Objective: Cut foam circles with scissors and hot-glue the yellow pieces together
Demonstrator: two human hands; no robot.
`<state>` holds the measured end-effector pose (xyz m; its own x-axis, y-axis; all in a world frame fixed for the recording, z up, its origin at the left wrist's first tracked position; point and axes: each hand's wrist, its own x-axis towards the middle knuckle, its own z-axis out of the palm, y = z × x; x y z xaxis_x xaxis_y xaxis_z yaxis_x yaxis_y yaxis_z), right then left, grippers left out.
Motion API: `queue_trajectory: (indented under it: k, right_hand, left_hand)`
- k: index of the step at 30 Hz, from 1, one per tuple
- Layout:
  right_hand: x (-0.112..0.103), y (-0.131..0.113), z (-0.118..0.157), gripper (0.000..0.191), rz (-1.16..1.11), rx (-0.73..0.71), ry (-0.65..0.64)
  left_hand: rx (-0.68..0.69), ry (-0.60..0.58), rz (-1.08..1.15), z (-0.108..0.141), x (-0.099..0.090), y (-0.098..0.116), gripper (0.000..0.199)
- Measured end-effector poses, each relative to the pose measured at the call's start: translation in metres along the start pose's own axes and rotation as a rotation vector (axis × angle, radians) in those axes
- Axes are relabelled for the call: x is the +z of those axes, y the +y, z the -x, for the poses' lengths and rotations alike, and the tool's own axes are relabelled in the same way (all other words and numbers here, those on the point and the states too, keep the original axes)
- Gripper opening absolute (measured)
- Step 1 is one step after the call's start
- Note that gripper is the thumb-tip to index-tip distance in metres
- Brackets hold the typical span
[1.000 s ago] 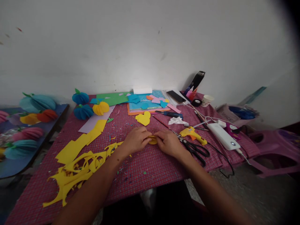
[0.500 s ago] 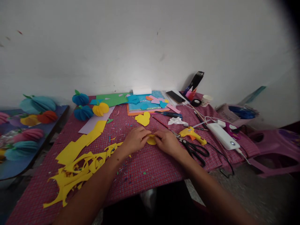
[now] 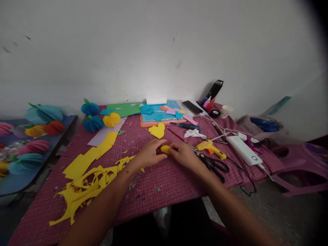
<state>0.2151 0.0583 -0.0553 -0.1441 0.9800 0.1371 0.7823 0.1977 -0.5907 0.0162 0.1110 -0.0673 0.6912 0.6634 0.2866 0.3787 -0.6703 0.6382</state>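
Note:
Between my hands is a small piece of yellow paper (image 3: 166, 149), which looks folded over. My right hand (image 3: 182, 153) pinches its right end. My left hand (image 3: 150, 153) is at the left end, thumb and fingers apart, with a small gap to the paper. Just beyond them lies a pile of yellow paper cutouts (image 3: 157, 131). Close to my right hand are black-handled scissors (image 3: 212, 165) and a yellow hot glue gun (image 3: 210, 147). Yellow paper scraps (image 3: 89, 184) spread beside my left forearm.
Paper pumpkins (image 3: 111, 119) stand at the back left, more on a blue table (image 3: 64, 126). A white power bank (image 3: 244, 150) with cables, a phone (image 3: 192, 107), a paper cup (image 3: 226, 111) and a black bottle (image 3: 215, 89) are on the right. A pink stool (image 3: 294, 171) stands beside the table.
My left fingers have come off the yellow paper and spread apart. The paper, earlier a flatter rounded shape held by both hands, now looks narrower and stays in my right hand.

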Motion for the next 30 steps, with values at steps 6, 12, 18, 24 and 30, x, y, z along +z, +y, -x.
queue_trajectory:
  k: [6, 12, 18, 24, 30]
  right_hand:
    - [-0.006, -0.001, 0.005, 0.020, 0.007, -0.067, -0.040]
    - [-0.013, -0.003, 0.014, 0.024, -0.002, -0.090, -0.053]
    - [-0.005, -0.002, 0.010, 0.017, 0.180, -0.094, -0.022]
    - [-0.004, 0.000, 0.011, 0.019, 0.248, -0.116, -0.024]
    - [-0.004, -0.002, 0.010, 0.018, 0.269, -0.111, -0.020]
  left_hand:
    - [0.010, -0.037, -0.034, -0.003, 0.000, -0.001, 0.014]
    - [0.042, -0.045, -0.042, -0.003, 0.003, -0.005, 0.016]
    - [0.064, -0.048, -0.106, -0.002, -0.002, -0.001, 0.017]
    - [0.053, -0.069, -0.161, -0.001, -0.006, -0.004, 0.018]
    - [0.067, -0.103, -0.160, -0.001, -0.006, -0.007, 0.018]
